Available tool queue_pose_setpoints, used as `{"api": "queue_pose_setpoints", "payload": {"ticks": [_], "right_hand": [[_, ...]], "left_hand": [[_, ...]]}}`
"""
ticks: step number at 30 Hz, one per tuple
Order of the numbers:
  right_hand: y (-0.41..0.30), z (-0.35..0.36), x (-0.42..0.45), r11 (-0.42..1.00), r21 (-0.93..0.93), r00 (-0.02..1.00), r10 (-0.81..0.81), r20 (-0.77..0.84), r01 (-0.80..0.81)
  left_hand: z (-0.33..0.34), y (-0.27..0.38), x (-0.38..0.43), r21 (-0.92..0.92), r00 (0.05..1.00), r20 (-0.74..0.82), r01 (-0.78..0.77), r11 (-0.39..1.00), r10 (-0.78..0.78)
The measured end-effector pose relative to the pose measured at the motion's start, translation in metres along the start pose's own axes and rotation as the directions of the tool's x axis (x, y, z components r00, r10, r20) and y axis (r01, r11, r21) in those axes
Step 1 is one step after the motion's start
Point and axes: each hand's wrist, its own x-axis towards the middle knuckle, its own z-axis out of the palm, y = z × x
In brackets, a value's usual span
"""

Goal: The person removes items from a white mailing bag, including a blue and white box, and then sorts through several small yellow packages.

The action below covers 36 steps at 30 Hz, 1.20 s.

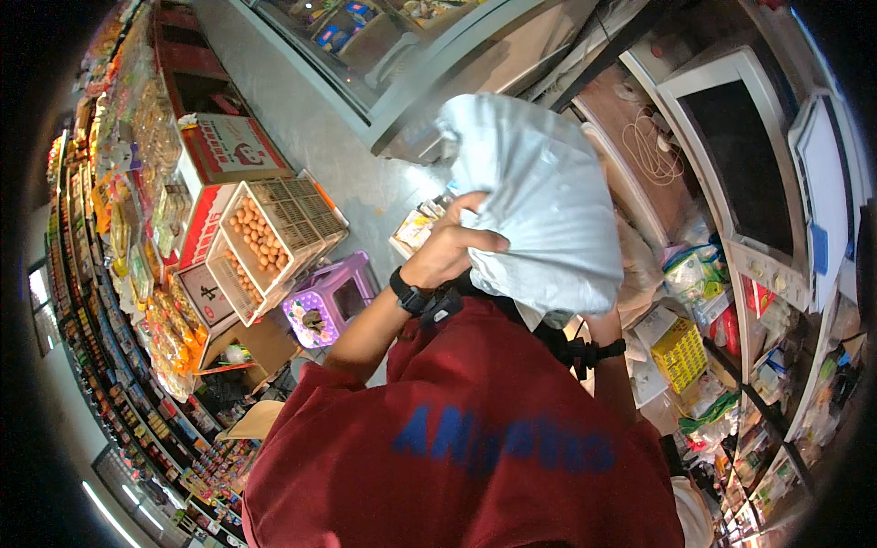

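Observation:
A crumpled, pale grey-white bag (541, 205), slightly blurred, hangs in front of my maroon shirt. My left hand (452, 240) pinches its left edge between thumb and fingers, and a black strap circles that wrist. On the other side, my right hand (607, 322) is mostly hidden behind the bag's lower right corner. Only its wrist and a little of the hand show, with another black strap, so its fingers cannot be seen. The contents of the bag, if any, are out of sight.
Left, stacked plastic crates (264, 240) hold brown eggs beside a purple stool (329, 301) and packed goods shelves (89, 308). A glass-topped case (384, 61) stands ahead. Right are a microwave-like appliance (747, 157), a coiled cable (651, 154) and a yellow box (678, 353).

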Motion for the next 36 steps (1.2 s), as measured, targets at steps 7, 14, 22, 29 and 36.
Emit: {"api": "queue_pose_setpoints", "payload": {"ticks": [7,14,22,29,36], "right_hand": [[-0.044,-0.037,0.049,1.0,-0.009,0.978,-0.012,-0.206,0.011],[-0.073,-0.1,0.154,0.999,-0.037,0.957,-0.021,-0.288,0.011],[-0.138,-0.151,0.28,0.993,-0.092,0.96,-0.097,-0.262,0.075],[-0.203,-0.149,0.375,0.99,-0.122,0.982,-0.095,-0.165,0.075],[-0.215,-0.146,0.409,0.995,-0.101,0.99,-0.029,-0.141,0.015]], "left_hand": [[0.002,-0.004,0.123,0.558,0.732,0.67,-0.387,0.734,-0.123],[-0.02,-0.079,0.236,0.759,0.814,0.579,-0.518,0.395,-0.043],[-0.021,-0.167,0.371,0.712,0.764,0.617,-0.644,0.281,0.19],[-0.021,-0.187,0.467,0.534,0.746,0.486,-0.666,0.521,0.456],[-0.057,-0.188,0.477,0.594,0.871,0.221,-0.477,0.647,0.439]]}}
